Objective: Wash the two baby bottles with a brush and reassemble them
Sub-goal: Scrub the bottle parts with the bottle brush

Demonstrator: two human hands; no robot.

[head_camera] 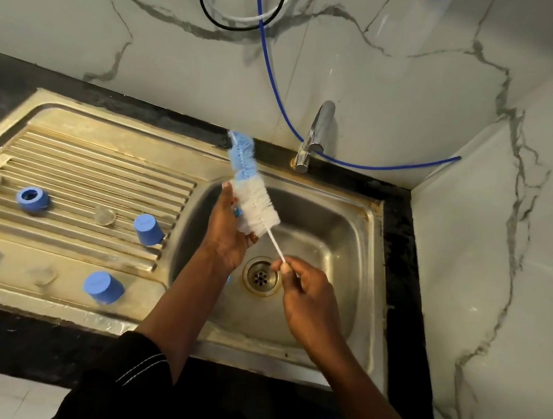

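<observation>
Head view | right hand (307,299) is pinching the brush (256,209) by its thin stem over the sink (333,227) | left hand (225,238) is curling round the soft white bristles | brush is likely handling light, bendy, wet-slippery; gripping the stem is seeming best

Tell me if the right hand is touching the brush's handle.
Touching. The head view shows the right hand pinching the lower end of the thin white brush handle between thumb and fingers.

No readable text, labels, brands or numbers on anything in view.
</observation>
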